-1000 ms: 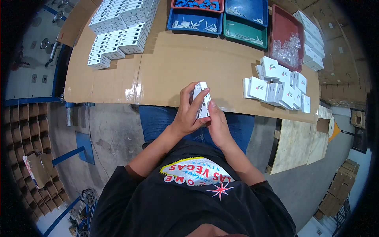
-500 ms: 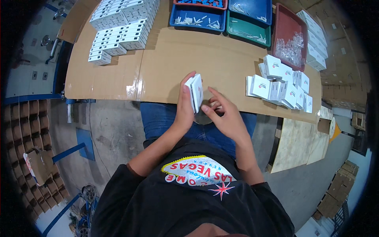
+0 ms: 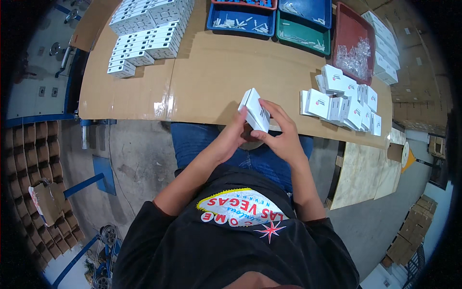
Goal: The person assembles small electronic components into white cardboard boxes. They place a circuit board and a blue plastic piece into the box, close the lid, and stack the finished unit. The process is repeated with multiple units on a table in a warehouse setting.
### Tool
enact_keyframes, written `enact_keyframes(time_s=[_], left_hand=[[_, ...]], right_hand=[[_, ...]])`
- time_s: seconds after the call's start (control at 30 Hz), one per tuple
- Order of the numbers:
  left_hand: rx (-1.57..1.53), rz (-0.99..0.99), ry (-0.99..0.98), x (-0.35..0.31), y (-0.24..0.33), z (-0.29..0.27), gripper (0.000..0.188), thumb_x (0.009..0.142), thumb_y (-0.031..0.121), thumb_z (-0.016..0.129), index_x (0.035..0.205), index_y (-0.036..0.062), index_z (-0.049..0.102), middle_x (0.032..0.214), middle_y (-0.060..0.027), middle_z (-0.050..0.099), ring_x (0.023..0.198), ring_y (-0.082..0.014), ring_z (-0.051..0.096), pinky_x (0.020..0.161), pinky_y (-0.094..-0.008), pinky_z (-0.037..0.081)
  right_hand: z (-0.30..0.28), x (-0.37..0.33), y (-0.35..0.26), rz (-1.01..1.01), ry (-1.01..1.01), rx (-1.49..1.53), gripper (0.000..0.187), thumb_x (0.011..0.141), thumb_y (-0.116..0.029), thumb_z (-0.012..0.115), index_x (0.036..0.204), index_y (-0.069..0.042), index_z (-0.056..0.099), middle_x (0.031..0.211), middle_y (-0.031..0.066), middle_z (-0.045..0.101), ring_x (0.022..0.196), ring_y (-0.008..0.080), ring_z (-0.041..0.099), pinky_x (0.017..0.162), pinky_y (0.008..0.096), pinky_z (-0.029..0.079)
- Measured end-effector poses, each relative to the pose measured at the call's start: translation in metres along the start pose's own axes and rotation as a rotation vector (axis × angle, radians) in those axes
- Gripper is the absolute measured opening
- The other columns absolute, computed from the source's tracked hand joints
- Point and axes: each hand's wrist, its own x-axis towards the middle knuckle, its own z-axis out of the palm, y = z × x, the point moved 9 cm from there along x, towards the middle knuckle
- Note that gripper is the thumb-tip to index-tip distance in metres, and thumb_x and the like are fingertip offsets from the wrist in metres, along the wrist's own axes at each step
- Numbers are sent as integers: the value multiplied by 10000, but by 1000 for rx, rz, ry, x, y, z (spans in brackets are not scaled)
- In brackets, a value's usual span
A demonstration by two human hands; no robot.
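A small flat white box [image 3: 258,111] is held tilted between both my hands, just over the table's front edge. My left hand [image 3: 230,139] grips its left side and lower corner, with the thumb along the side. My right hand [image 3: 285,137] is closed round the right side, fingers on the upper right edge and thumb at the lower corner. The box's underside and some of my left fingers are hidden. To the right, several similar white boxes [image 3: 318,103] lie in a loose heap on the cardboard-covered table [image 3: 207,86].
Neat stacks of white boxes [image 3: 161,50] stand at the far left. At the back are a blue tray [image 3: 240,33] and a green tray [image 3: 302,42] with small white parts, plus a red tray [image 3: 353,26] of clear plastic pieces. More white cartons [image 3: 385,67] line the right edge.
My right hand has come in from beside the box and taken hold of it. The box has shifted right and turned, and my left hand has moved lower along it.
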Motion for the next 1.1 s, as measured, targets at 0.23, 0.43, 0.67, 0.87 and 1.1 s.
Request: enact_keyframes(time_s=[0.23, 0.43, 0.67, 0.87, 1.1], left_hand=[[115, 252, 140, 8, -2, -15, 708, 1078, 361, 581, 1630, 72, 246, 1495, -107, 474, 1346, -194, 491, 1127, -368, 402], [205, 555, 142, -2, 28, -2, 860, 1007, 177, 699, 1666, 74, 156, 1506, -136, 469, 1359, -216, 491, 1159, -365, 375], [236, 539, 154, -6, 24, -4, 877, 1006, 165, 698, 1670, 72, 133, 1473, -127, 491, 1330, -201, 508, 1123, -348, 407], [228, 545, 154, -10, 27, 0, 869, 1012, 173, 690, 1670, 71, 133, 1434, -112, 511, 1301, -186, 520, 1106, -337, 419], [198, 553, 149, -8, 30, 1, 942, 976, 183, 733, 1669, 67, 106, 1451, -121, 493, 1313, -197, 513, 1115, -349, 413]], right_hand=[[10, -4, 4, 27, 118, 64, 624, 900, -256, 794, 1444, -35, 584, 1403, 184, 597, 1297, 316, 591, 1091, 387, 455], [13, -7, -2, -41, 134, 58, 543, 1004, -290, 674, 1451, -3, 563, 1431, 220, 567, 1306, 362, 578, 1095, 393, 452], [19, -9, -4, -59, 124, 70, 480, 1074, -279, 559, 1447, 22, 549, 1440, 237, 559, 1312, 398, 568, 1094, 412, 450], [20, -11, -5, -68, 162, 48, 455, 1082, -249, 537, 1450, 18, 547, 1437, 247, 561, 1311, 402, 570, 1095, 414, 451], [19, -8, -3, -28, 162, 127, 477, 1097, -305, 505, 1453, 7, 558, 1457, 238, 552, 1345, 359, 554, 1104, 393, 439]])
